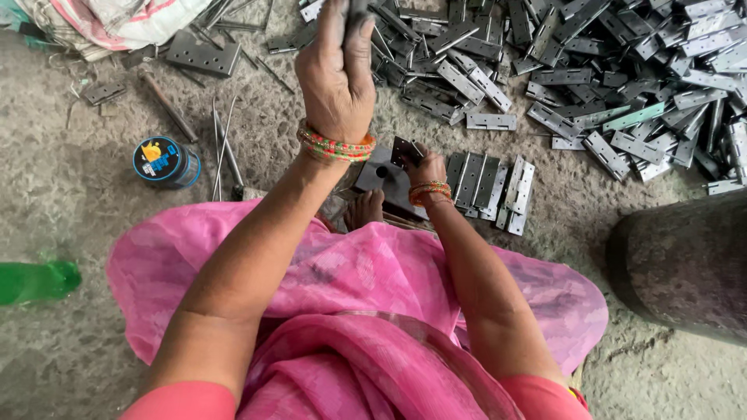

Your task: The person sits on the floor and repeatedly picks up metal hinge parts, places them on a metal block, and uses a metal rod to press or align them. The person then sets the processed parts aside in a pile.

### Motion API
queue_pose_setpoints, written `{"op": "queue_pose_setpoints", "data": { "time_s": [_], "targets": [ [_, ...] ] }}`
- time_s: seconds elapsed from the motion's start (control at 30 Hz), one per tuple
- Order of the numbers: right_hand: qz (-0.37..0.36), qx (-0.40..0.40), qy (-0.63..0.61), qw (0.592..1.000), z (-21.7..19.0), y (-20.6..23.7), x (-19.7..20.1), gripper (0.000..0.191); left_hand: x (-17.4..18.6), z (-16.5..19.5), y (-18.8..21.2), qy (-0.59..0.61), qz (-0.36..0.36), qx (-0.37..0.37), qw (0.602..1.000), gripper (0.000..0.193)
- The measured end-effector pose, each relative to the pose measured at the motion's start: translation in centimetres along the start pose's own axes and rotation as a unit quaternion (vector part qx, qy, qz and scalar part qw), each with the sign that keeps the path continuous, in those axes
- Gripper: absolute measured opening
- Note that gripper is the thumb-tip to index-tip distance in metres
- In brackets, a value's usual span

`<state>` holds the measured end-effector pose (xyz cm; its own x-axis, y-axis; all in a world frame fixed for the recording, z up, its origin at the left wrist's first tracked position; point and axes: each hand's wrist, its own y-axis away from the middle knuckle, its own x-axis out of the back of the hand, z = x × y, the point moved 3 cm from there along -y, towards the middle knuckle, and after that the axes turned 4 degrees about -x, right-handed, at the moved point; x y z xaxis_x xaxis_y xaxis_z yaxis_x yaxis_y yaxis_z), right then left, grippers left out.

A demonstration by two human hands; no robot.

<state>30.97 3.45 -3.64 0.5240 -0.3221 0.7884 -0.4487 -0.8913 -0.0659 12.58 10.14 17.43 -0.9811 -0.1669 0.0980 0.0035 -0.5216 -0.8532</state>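
Left hand (336, 66) raised above the block (389, 183), gripping a dark tool; right hand (424, 167) pinches a hinge (405, 149) on it. Strike squarely, fingers clear.

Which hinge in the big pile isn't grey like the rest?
The pale green hinge, lying slanted in the right part of the hinge pile; all others are plain grey metal.

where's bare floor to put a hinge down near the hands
Bare floor lies between the round blue tin and the green bottle, and right of the hinge row before the dark drum. The hinge pile at top right is crowded.
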Motion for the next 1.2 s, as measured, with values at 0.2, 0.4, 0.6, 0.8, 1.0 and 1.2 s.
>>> {"op": "queue_pose_setpoints", "data": {
  "time_s": [0.2, 0.4, 0.6, 0.8, 1.0, 1.2],
  "targets": [
    [-0.035, -0.063, -0.079, 0.994, 1.0, 0.3, -0.2, 0.038, -2.1, 1.5, 9.3, -0.023, -0.066, -0.004, 0.998, 0.040],
    [0.026, 0.028, -0.022, 0.999, 0.0, 0.4, 0.4, 0.044, -2.7, -6.0, 19.2, -0.249, -0.401, 0.206, 0.857, 0.020],
    [0.018, -0.050, -0.064, 0.997, 0.5, 0.4, 0.5, 0.047, -1.5, -6.0, 9.0, -0.169, -0.239, 0.292, 0.911, 0.017],
    [0.038, 0.014, -0.027, 0.999, 0.4, 0.6, 0.3, 0.033, -1.2, 1.7, 1.5, 0.030, 0.043, -0.005, 0.999, 0.028],
    [0.006, -0.064, -0.084, 0.994, 1.0, 1.2, 0.4, 0.036, -2.2, 0.6, 13.3, -0.212, -0.412, 0.121, 0.878, 0.045],
    [-0.002, -0.038, -0.160, 0.986, -0.4, 1.4, 1.2, 0.035, -1.5, -4.6, 19.3, -0.216, -0.405, 0.247, 0.853, 0.024]
  ]
}}
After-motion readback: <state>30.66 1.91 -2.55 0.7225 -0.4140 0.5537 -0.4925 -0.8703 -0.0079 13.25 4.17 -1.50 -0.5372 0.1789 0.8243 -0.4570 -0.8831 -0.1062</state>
